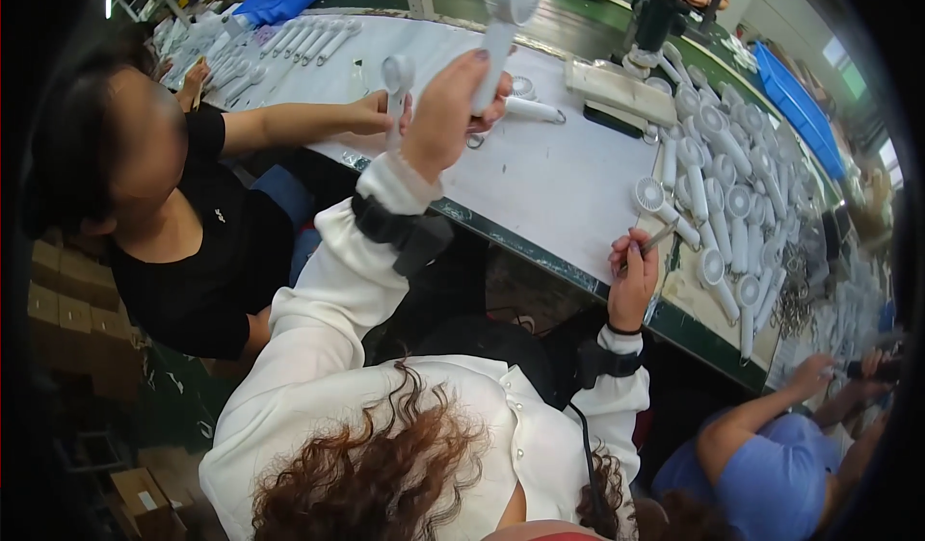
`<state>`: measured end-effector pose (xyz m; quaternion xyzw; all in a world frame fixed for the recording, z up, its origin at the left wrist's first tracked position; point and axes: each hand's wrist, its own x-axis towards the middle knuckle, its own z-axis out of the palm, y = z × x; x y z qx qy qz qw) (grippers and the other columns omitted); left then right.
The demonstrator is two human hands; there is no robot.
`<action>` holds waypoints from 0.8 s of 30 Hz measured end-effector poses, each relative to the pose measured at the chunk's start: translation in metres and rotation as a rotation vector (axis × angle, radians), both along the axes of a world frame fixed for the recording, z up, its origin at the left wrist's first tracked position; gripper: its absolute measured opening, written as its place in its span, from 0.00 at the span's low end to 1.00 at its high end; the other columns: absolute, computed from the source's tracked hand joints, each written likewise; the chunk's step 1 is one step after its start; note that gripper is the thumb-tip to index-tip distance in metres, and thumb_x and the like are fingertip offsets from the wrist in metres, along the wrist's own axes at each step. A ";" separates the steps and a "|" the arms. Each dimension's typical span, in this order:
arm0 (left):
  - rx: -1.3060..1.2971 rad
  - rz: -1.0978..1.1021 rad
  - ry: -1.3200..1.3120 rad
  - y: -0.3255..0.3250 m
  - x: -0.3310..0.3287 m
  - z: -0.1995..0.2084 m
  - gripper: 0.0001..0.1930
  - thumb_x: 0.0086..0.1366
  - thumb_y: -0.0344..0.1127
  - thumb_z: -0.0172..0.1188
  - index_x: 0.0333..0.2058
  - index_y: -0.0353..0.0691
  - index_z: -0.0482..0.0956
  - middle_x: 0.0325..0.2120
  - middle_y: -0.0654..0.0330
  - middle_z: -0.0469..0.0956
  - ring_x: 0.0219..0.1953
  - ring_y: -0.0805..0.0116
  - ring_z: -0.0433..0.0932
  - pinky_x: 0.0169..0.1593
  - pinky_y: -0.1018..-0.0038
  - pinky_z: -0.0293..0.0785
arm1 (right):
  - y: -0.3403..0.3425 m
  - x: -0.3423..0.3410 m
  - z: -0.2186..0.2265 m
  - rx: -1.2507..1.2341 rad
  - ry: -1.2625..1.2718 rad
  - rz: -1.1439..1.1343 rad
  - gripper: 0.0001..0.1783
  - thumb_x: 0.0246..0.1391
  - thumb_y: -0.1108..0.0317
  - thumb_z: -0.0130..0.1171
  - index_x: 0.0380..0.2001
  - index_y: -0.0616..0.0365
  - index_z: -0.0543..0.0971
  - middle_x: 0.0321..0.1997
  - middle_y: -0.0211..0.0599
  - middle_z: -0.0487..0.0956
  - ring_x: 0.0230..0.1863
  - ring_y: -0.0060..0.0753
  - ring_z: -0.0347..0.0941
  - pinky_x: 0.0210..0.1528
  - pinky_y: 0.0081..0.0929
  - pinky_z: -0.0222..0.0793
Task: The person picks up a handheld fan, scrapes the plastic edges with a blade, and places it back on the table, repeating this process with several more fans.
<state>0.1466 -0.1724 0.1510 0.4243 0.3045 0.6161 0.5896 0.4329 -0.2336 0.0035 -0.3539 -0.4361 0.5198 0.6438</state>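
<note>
My left hand (445, 117) is raised over the table, its fingers wrapped round the handle of a white handheld fan (498, 45) with a round head at the top. Lower and to the right, my right hand (632, 276) pinches a slim grey stick-like tool (659, 239), whose exact kind I cannot make out. Its tip points toward a white fan (665, 208) lying at the edge of a pile. Beyond my left hand another white fan (533, 109) lies on the white table sheet (540, 180).
A large pile of white fans (737, 204) covers the table's right side. Behind stand a white block (621, 91) and a blue tray (795, 103). At left, a co-worker's hand (371, 114) holds a fan (396, 83) close to my left hand. Another person in blue (761, 469) works at right.
</note>
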 end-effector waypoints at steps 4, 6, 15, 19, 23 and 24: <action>0.028 -0.042 0.039 -0.018 -0.032 -0.002 0.14 0.70 0.39 0.42 0.43 0.35 0.68 0.24 0.64 0.67 0.22 0.80 0.63 0.23 0.84 0.59 | 0.000 0.001 -0.002 -0.022 -0.001 0.000 0.11 0.61 0.72 0.43 0.46 0.59 0.70 0.33 0.31 0.73 0.29 0.16 0.64 0.30 0.12 0.57; -0.009 0.003 0.202 -0.029 -0.033 -0.022 0.17 0.70 0.39 0.41 0.51 0.34 0.65 0.27 0.65 0.68 0.22 0.80 0.61 0.24 0.85 0.57 | 0.000 0.001 -0.001 -0.032 -0.009 -0.009 0.11 0.61 0.72 0.43 0.45 0.59 0.70 0.33 0.31 0.72 0.29 0.17 0.63 0.30 0.12 0.57; -0.290 -0.051 -0.355 -0.021 -0.084 -0.101 0.19 0.69 0.39 0.44 0.52 0.32 0.65 0.30 0.61 0.72 0.21 0.78 0.63 0.22 0.82 0.59 | 0.002 0.000 -0.002 -0.012 -0.005 -0.023 0.10 0.61 0.71 0.44 0.44 0.59 0.70 0.32 0.31 0.72 0.28 0.17 0.62 0.31 0.13 0.57; -0.405 0.083 -0.170 -0.004 -0.095 -0.108 0.19 0.67 0.35 0.44 0.55 0.35 0.62 0.34 0.61 0.73 0.22 0.78 0.64 0.22 0.83 0.59 | 0.003 -0.002 -0.007 -0.019 0.015 -0.033 0.10 0.61 0.70 0.45 0.44 0.59 0.70 0.31 0.31 0.71 0.28 0.18 0.62 0.30 0.13 0.57; -0.291 0.599 0.484 0.049 -0.121 -0.095 0.20 0.61 0.32 0.47 0.53 0.42 0.65 0.30 0.61 0.74 0.23 0.75 0.70 0.23 0.80 0.64 | -0.001 0.002 -0.007 -0.003 -0.020 -0.046 0.10 0.61 0.70 0.45 0.44 0.59 0.70 0.31 0.31 0.71 0.28 0.18 0.61 0.30 0.14 0.57; -0.271 0.699 0.690 0.070 -0.144 -0.105 0.20 0.59 0.31 0.48 0.52 0.43 0.67 0.29 0.62 0.74 0.23 0.74 0.72 0.24 0.78 0.66 | -0.003 0.001 -0.005 0.003 -0.018 -0.038 0.10 0.61 0.70 0.45 0.44 0.59 0.70 0.31 0.31 0.71 0.28 0.18 0.61 0.30 0.14 0.57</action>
